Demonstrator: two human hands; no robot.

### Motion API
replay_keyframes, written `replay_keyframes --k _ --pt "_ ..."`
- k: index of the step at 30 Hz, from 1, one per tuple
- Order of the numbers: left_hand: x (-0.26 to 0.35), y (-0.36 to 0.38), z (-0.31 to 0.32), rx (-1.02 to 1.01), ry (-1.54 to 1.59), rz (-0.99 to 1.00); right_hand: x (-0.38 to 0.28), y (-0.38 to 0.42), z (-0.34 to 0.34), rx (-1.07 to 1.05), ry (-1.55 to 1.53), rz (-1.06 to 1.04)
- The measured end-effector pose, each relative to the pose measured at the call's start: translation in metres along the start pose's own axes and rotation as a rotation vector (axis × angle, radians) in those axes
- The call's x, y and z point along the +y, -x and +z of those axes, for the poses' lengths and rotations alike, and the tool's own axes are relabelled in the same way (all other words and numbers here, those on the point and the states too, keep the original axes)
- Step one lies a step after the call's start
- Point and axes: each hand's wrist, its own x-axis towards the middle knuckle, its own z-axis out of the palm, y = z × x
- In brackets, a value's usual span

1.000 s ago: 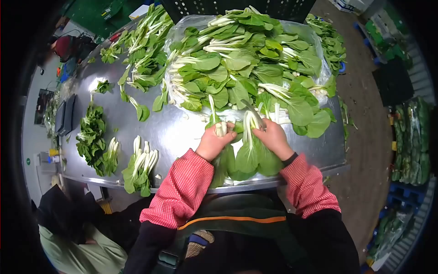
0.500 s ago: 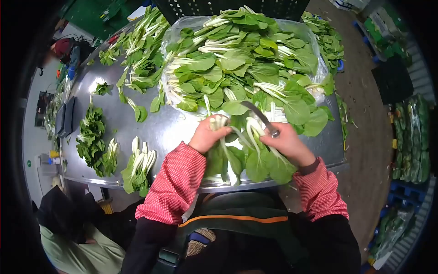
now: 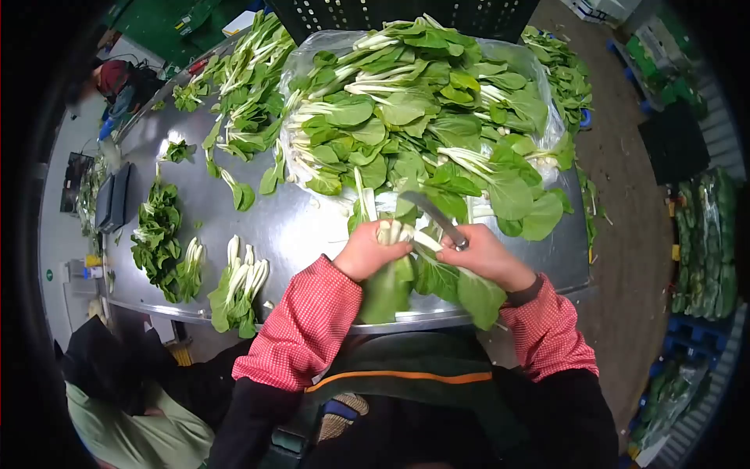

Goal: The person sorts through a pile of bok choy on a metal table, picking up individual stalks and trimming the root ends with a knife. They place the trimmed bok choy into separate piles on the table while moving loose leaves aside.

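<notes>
Clasping greens [image 3: 388, 293], the left hand [image 3: 370, 252] has the right hand [image 3: 488, 258] at three o'clock gripping a knife [image 3: 437, 215], big leafy pile [image 3: 418, 113] up at twelve!

Greens heap [image 3: 406, 109]: piled on plastic sheeting [image 3: 316, 48], before the crate [image 3: 484, 19]
Sheeting: spread on the bench [image 3: 269, 215]
Stalk bunch [image 3: 238, 288]: laid left, near edge

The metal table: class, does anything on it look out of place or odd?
Mildly, yes. One small leafy stalk lies loose on bare metal, apart from the big heap. In that heap, a yellowish leaf stands out among the green ones. Neither looks serious.
</notes>
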Motion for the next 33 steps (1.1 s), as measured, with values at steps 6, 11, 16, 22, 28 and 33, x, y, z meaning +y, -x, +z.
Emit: replay_keyframes --k 6,11,16,22,28,33 --pt "-0.005 0.013 -0.017 -0.008 -0.085 -0.136 0.019 -0.009 -0.033 -0.021 0.521 0.000" --pt "-0.012 0.018 -0.027 -0.008 0.465 -0.134 0.015 -0.043 -0.062 0.373 0.439 -0.142" --pt "-0.010 0.016 -0.002 0.175 0.167 0.064 0.013 -0.085 -0.065 0.683 1.009 -0.205" --pt "-0.006 0.016 0.001 0.403 -0.106 0.176 0.019 -0.080 -0.068 0.709 1.024 -0.259" --pt "0.019 0.009 0.007 0.243 -0.152 0.378 -0.013 -0.040 -0.040 0.382 0.185 -0.282" --pt "0.036 -0.002 0.020 0.267 0.366 0.254 -0.041 -0.006 0.002 0.120 -0.197 -0.019"
